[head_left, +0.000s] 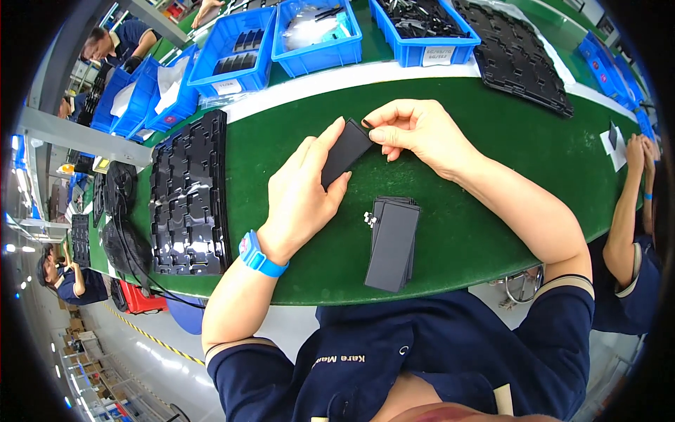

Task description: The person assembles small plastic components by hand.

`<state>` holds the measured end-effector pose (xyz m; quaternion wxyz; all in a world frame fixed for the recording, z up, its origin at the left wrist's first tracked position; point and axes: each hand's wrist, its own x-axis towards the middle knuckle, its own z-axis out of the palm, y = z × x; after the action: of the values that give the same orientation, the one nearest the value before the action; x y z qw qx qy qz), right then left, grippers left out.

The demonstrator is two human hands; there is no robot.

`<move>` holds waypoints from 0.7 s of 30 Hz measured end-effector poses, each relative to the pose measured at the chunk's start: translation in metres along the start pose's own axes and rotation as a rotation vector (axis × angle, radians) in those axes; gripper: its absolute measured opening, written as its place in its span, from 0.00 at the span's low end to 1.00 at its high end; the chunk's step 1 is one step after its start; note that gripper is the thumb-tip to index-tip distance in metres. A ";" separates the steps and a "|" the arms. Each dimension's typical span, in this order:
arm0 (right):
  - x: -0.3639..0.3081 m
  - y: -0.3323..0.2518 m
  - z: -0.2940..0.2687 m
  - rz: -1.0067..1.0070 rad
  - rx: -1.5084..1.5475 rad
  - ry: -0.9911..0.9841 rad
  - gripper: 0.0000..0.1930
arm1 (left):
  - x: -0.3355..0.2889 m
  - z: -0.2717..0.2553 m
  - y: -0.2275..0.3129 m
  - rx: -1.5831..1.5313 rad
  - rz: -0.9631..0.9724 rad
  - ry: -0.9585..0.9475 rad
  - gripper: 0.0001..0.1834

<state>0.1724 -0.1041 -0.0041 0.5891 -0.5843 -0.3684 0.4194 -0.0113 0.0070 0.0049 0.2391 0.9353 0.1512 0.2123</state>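
My left hand [304,184] is closed around a flat black rectangular panel [346,153], tilted above the green table [302,246]. At the panel's far right corner, my right hand [420,133] pinches a small black piece [367,124] between thumb and forefinger. The piece is too small to name. Nearer to me lies a stack of similar dark rectangular panels [394,243], slightly fanned. Small whitish bits [370,219] stick out at its left edge. A blue wristband [257,257] circles my left wrist.
Black moulded trays [188,197] lie to the left, with more black trays [517,53] at the far right. Along the back stand blue bins [437,53] holding small black parts, plastic bags and dark pieces. A co-worker's arms [628,190] rest at the right table edge.
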 end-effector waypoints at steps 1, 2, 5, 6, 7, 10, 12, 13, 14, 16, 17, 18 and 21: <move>0.000 0.000 0.000 -0.008 0.023 0.003 0.13 | 0.000 0.000 0.000 0.014 0.010 0.005 0.38; -0.001 0.000 0.000 -0.008 0.023 0.003 0.13 | 0.000 0.000 0.000 0.014 0.010 0.004 0.38; -0.001 -0.002 0.001 -0.003 0.073 0.021 0.12 | 0.000 0.000 -0.001 0.011 0.040 0.027 0.39; -0.001 -0.003 0.001 0.006 0.059 0.007 0.11 | 0.001 0.000 -0.001 0.014 0.041 0.025 0.39; 0.000 -0.003 0.001 0.015 0.046 -0.007 0.11 | 0.001 0.000 0.000 0.017 0.042 0.024 0.39; 0.000 -0.004 0.002 0.028 -0.002 -0.018 0.10 | 0.000 0.002 0.000 0.022 0.052 0.022 0.38; -0.001 -0.005 0.003 0.025 -0.005 -0.014 0.10 | 0.000 0.003 0.001 0.024 0.057 0.031 0.38; -0.001 -0.005 0.003 0.023 -0.010 -0.010 0.09 | 0.000 0.003 0.002 0.027 0.063 0.041 0.38; -0.001 -0.004 0.003 0.022 -0.009 -0.010 0.09 | 0.000 0.003 0.003 0.027 0.063 0.041 0.38; -0.001 -0.004 0.003 0.003 -0.020 -0.023 0.09 | 0.000 0.002 0.004 0.015 0.066 0.032 0.38; -0.001 -0.005 0.003 0.002 -0.020 -0.023 0.09 | 0.000 0.002 0.004 0.016 0.067 0.033 0.38; -0.002 -0.005 0.003 0.005 -0.017 -0.023 0.08 | -0.001 0.002 0.003 0.002 0.066 0.030 0.38; -0.002 -0.007 0.004 0.007 -0.011 -0.026 0.08 | -0.002 0.002 0.002 -0.008 0.077 0.034 0.37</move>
<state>0.1681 -0.1044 0.0029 0.5796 -0.5833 -0.3762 0.4269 -0.0112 0.0035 0.0037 0.2320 0.9357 0.1182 0.2380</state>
